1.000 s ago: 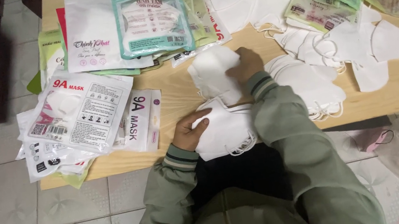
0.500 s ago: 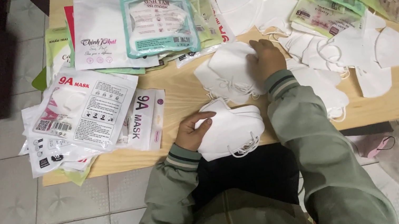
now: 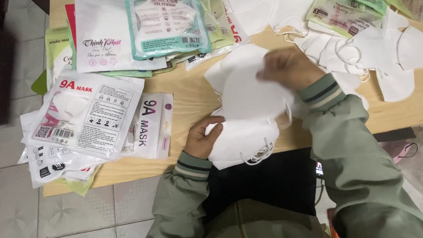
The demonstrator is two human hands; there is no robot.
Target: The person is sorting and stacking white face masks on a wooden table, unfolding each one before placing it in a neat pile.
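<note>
Clearly the soft, light white folded face mask (image 3: pixel 252 87) hangs pinched at its far edge by the right hand (image 3: pixel 288 67); the left hand (image 3: pixel 203 137) curls closed on the near stack of white masks (image 3: pixel 238 143); likely floppy, best gripped by edges.

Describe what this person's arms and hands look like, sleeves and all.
Both arms wear olive-green jacket sleeves with soft folds. Each ends in a ribbed knit cuff with dark and pale stripes, on the left sleeve and the right sleeve. The left hand and right hand are bare: no gloves, and no rings or watch in view.
</note>
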